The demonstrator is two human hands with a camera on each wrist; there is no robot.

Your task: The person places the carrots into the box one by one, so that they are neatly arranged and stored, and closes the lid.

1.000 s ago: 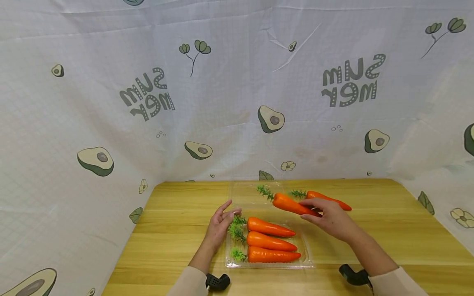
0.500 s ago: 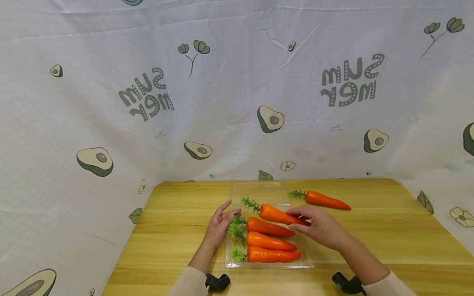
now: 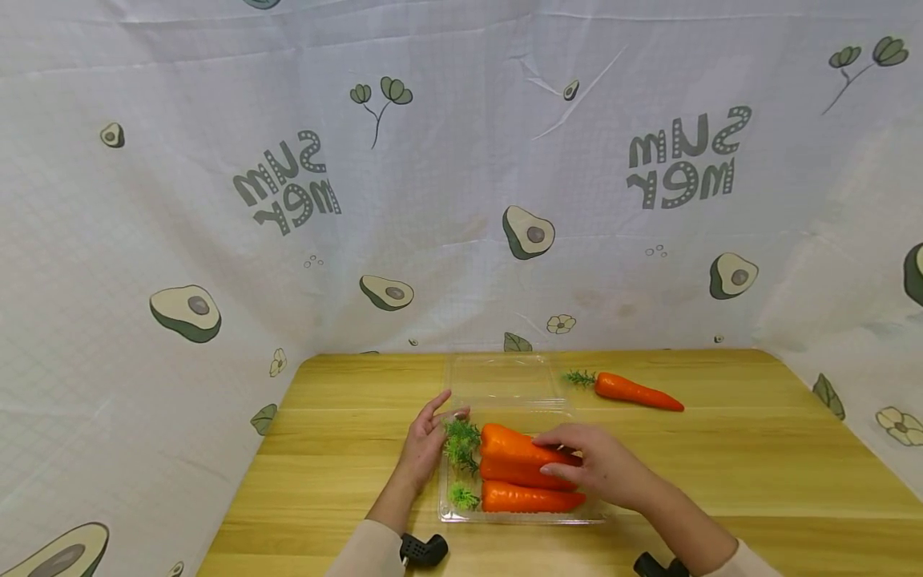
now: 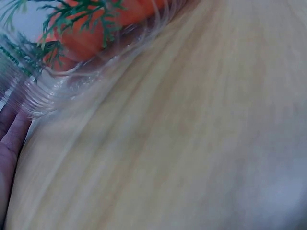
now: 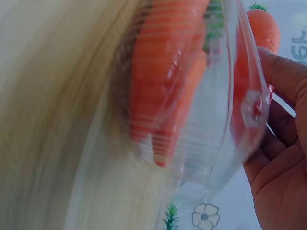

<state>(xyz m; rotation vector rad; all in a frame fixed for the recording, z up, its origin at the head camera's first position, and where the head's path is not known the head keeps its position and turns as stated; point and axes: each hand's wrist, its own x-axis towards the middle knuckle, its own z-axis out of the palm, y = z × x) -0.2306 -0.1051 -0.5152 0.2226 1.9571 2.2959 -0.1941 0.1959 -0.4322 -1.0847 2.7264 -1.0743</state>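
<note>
A clear plastic clamshell box (image 3: 522, 519) lies on the table with orange carrots inside, their green tops toward the left. Over its far part, my right hand (image 3: 606, 469) pinches a carrot (image 3: 508, 441) near the thin end. That carrot overlaps the ones behind and below it. In the right wrist view, the gripped carrot (image 5: 264, 28) is above the box rim, with other carrots (image 5: 165, 62) visible through the wall. My left hand (image 3: 425, 445) rests at the box's far left corner, fingers extended; in the left wrist view its fingers (image 4: 17, 129) are beside the ribbed wall.
The box's transparent lid (image 3: 505, 377) is folded back flat behind it. Another carrot (image 3: 634, 391) lies on the wooden table (image 3: 779, 449) at the back right. A patterned white curtain (image 3: 447, 176) stands behind and at both sides.
My right hand has carried the carrot left and toward me, from above the lid to over the carrots in the box. The left hand stays put.
</note>
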